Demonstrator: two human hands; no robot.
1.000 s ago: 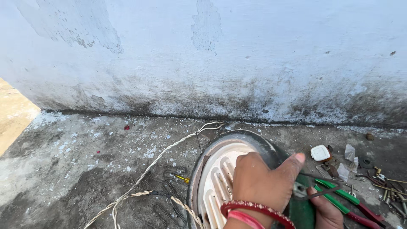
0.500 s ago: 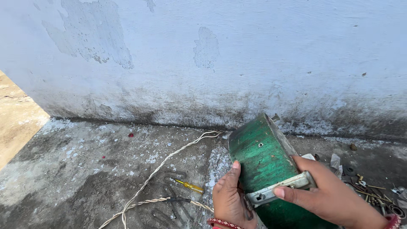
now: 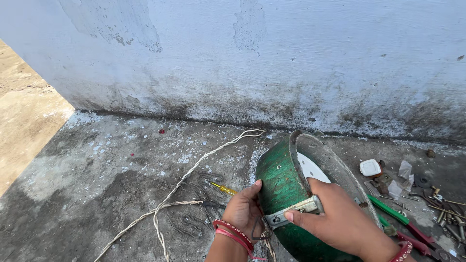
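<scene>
Grey concrete floor [image 3: 87,184] fills the left of the head view, stained and flecked with white, and a pale twisted cord [image 3: 194,167] snakes from seven o'clock up toward one o'clock across it. Just right of the cord lies a dark coiled heating wire [image 3: 194,213], with a yellow-handled screwdriver [image 3: 221,187] beside it, tip pointing to ten o'clock. Now the left hand [image 3: 242,211], red bangles at the wrist, fingers curled and thumb up, pressing against the near wall of the green round metal housing [image 3: 281,194] at about its eight o'clock side. That housing stands tipped on its edge, its round axis running roughly from nine to three o'clock, open mouth to the right with a white plate [image 3: 310,169] showing inside. Both hands are on it; the left braces lower down, the right hand [image 3: 340,218] comes over from four o'clock, fingers closed around the rim with thumb and forefinger pinching a silvery metal bracket [image 3: 293,212] fixed on the green wall. So the bracket sits between the two hands, nearer the right fingertips. Farther right, green-handled pliers [image 3: 388,209] and red-handled ones [image 3: 417,235] lie at four o'clock, a small white square part [image 3: 370,167] at two o'clock, and loose screws and scraps [image 3: 444,204] beyond, all under the whitewashed wall [image 3: 291,63].
</scene>
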